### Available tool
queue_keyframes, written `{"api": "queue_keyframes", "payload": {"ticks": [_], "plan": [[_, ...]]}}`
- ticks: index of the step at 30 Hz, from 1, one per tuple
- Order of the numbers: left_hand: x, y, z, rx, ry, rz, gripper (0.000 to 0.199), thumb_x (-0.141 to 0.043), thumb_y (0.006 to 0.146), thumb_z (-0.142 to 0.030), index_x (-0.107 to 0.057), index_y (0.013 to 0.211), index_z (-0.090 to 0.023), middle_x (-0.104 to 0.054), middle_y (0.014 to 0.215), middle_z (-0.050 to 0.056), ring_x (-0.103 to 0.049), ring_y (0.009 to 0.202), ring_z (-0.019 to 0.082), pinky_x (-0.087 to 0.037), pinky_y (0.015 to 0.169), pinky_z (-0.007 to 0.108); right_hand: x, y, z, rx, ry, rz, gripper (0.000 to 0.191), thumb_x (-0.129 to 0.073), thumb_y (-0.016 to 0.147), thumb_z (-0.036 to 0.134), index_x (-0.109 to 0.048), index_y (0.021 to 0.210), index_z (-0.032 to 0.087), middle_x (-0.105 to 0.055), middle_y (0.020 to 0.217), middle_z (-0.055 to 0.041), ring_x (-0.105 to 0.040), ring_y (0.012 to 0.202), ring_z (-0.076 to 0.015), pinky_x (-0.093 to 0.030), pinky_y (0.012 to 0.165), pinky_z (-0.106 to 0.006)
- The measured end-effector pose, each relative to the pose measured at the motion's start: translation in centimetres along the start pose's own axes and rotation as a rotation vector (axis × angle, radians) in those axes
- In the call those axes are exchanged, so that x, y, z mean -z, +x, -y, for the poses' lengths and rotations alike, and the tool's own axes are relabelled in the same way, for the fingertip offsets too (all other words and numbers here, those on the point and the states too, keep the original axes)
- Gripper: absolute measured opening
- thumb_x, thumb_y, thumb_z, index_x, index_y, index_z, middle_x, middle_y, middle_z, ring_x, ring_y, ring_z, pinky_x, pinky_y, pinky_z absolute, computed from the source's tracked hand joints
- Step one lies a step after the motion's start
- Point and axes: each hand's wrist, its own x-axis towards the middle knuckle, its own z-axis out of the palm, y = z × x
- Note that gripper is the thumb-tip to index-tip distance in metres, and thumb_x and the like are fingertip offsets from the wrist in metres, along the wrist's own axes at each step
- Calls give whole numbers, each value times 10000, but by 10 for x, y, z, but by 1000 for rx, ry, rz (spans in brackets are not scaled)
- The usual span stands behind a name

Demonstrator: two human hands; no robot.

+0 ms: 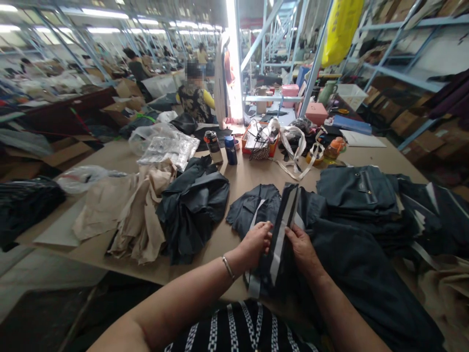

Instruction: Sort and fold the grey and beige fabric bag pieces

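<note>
Risk, left stack: the beige fabric pile (135, 215) is lying close to the near table edge (110, 261); in my judgement a tug on neighbouring cloth could be dragging part of it over the side.
Risk, centre: the crumpled dark garment (192, 205) is sitting just beside the beige pile, and pieces could be getting mixed between the two.
Risk, bottles: two drink bottles (220, 146) are standing upright behind the dark garment; a spill would likely be soaking the cloth nearest them.
Risk, held piece: the dark strip with grey reflective band (280, 234) is being held upright and folded lengthwise; if either grip is slackening, the fold could be slipping out of line.
Left hand (256, 242): fingers are curling closed around the left edge of the strip, thumb on top, pinching it firmly; a bracelet is showing at the wrist.
Right hand (302, 247): fingers are pressing on the right edge of the same strip, partly closed and gripping it.
Location of held piece: it is resting between both hands at the near edge of the table, in front of the person's body.
Risk, right stack: the folded dark garment stack (361, 195) is leaning unevenly, touching the cloth under the right forearm; an arm movement could be toppling it.
</note>
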Motion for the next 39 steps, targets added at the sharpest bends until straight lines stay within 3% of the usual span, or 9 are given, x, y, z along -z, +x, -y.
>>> {"api": "queue_keyframes", "payload": {"ticks": [4,7,13,18,20,23,29,35,39], "plan": [[12,4,-7,-29,-1,39,248,-585,740,-371,-458,805,-168,-505,610,-28,-469,426,71,-278,384,161,-5,1,-1,-39,-83,108,428,-562,828,547,-615,1023,169,-662,832,-46,-610,710,-200,-486,612,-291],[15,5,-8,-61,81,-2,151,-569,699,-237,-493,803,-158,-511,560,-26,-461,400,76,-277,354,158,-5,5,-4,50,-342,138,495,-470,860,585,-625,1019,143,-660,886,-70,-608,797,-223,-490,708,-323],[10,1,-19,-65,-37,-33,135,-554,647,-166,-473,755,-160,-473,547,-46,-433,408,61,-343,388,167,-7,-11,19,432,-923,-158,510,-436,896,444,-427,1302,135,-579,1000,-115,-573,861,-246,-472,815,-408],[-3,-5,-30,-277,143,-86,80,-539,633,-173,-484,688,-156,-484,555,-36,-442,470,78,-378,448,194,-22,-26,47,557,-1057,-73,394,-515,864,370,-530,1173,126,-561,1136,-161,-521,1074,-309,-424,944,-469],[-7,-11,-32,-400,288,-106,68,-537,632,-166,-470,631,-154,-458,551,-40,-407,496,67,-348,467,182,-29,-28,51,498,-995,-54,373,-527,846,318,-551,1156,113,-585,1102,-164,-535,1063,-316,-417,950,-482],[-6,-23,-33,-485,372,-95,87,-524,659,-169,-451,613,-156,-424,560,-46,-371,528,62,-326,492,177,-35,-29,50,315,-580,38,365,-586,818,302,-564,1150,151,-621,1079,-112,-578,1022,-272,-457,912,-415],[13,-44,-31,-329,225,-31,160,-601,672,-232,-461,660,-155,-441,569,-53,-388,524,58,-332,501,171,-34,-31,26,20,244,119,265,-655,783,305,-593,1007,177,-675,913,-31,-634,851,-215,-505,776,-336],[19,-34,-34,-30,-177,140,409,-741,584,-210,-590,957,-143,-647,835,40,-587,646,120,-476,590,228,-40,-26,21,64,-3,144,269,-626,732,209,-590,996,174,-660,869,-8,-619,805,-189,-503,757,-312],[13,-43,-49,-8,-242,191,351,-719,512,-97,-643,854,-108,-676,768,64,-616,633,144,-510,613,251,-12,-8,20,41,-129,39,396,-680,659,247,-588,1035,164,-661,839,-16,-619,801,-217,-498,760,-333]]}}
